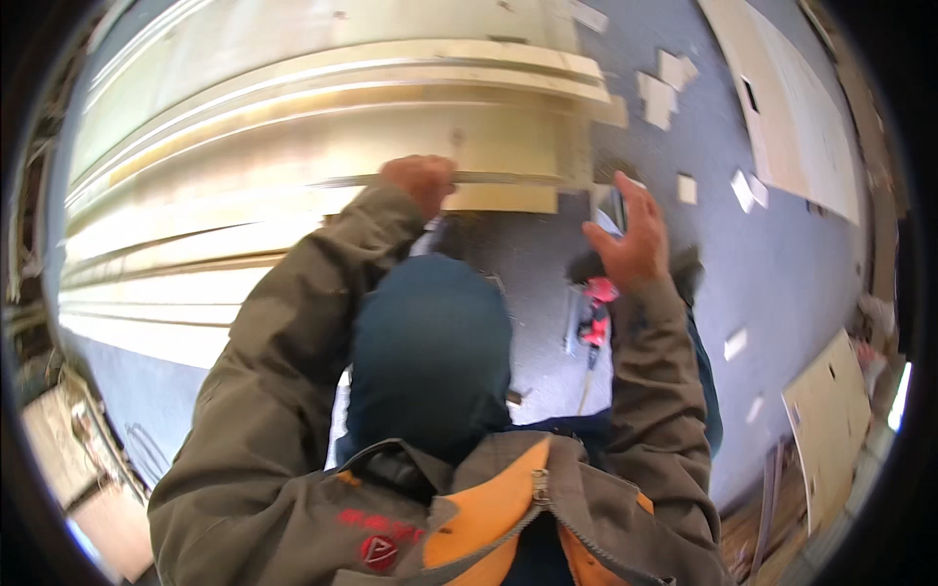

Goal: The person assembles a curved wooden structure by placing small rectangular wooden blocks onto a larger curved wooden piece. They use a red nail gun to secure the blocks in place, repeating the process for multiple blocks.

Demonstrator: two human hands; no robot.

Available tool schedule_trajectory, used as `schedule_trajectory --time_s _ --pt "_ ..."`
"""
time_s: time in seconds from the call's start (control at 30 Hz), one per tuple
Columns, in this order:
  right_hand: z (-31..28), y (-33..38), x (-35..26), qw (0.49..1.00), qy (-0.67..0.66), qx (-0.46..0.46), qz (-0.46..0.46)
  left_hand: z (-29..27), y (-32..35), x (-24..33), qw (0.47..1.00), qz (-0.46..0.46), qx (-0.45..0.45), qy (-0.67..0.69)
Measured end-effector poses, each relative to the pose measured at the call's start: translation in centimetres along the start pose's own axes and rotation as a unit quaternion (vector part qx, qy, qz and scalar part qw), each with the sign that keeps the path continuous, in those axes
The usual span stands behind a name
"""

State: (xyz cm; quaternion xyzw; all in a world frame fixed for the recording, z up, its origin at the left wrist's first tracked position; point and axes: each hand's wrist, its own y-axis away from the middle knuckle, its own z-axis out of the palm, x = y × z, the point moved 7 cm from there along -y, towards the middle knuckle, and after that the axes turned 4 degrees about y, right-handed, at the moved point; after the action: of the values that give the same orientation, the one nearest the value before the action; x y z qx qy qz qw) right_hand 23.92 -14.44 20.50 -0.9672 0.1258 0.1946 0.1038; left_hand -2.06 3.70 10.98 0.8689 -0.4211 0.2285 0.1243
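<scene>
My left hand (pixel 422 184) is closed on a long narrow strip (pixel 498 179) along the near edge of a pale wooden board (pixel 498 137). Its fingertips are hidden behind the hand. Past the board's right end, my right hand (pixel 635 234) has its thumb and fingers spread around a small flat piece (pixel 610 211), pale and shiny; blur hides its exact kind. Below that hand a red and black power tool (pixel 596 313) lies on the floor, with a thin line trailing from its lower end.
Several long boards and strips (pixel 176 254) lie stacked at the left. Pale offcuts (pixel 659 98) are scattered over the grey floor (pixel 782 273). A large panel (pixel 782 107) lies at the far right, and another panel (pixel 831 420) leans nearer. My bent knee (pixel 430 352) is between my arms.
</scene>
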Motion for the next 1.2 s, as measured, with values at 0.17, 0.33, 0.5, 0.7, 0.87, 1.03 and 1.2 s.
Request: schedule_trajectory --time_s 0.17,0.33,0.5,0.7,0.87,1.03,1.2 --pt "-3.3 -1.7 -7.4 0.984 0.091 0.035 -0.146 -5.1 0.0 3.4 0.998 0.002 -0.043 -0.055" --pt "-5.9 -2.2 -17.6 0.969 0.149 -0.005 -0.197 -13.2 4.4 8.2 0.998 0.009 0.031 -0.049" --pt "-7.2 -2.4 -18.5 0.959 0.150 0.007 -0.239 -17.3 7.2 12.1 0.997 0.023 0.053 -0.056" --pt "-9.9 -0.7 -21.2 0.941 0.155 0.070 -0.291 -20.9 12.4 14.6 0.957 0.121 0.246 -0.098" --pt "-12.6 0.7 -23.2 0.934 0.153 0.103 -0.306 -26.7 24.1 11.7 0.813 0.049 0.578 0.050" --pt "-14.2 2.7 -25.5 0.908 0.158 0.141 -0.363 -20.4 31.7 -4.2 0.579 -0.228 0.611 0.488" --pt "-14.2 4.7 -25.5 0.889 0.216 0.140 -0.380 -17.5 27.8 -3.4 0.410 -0.144 0.413 0.801"
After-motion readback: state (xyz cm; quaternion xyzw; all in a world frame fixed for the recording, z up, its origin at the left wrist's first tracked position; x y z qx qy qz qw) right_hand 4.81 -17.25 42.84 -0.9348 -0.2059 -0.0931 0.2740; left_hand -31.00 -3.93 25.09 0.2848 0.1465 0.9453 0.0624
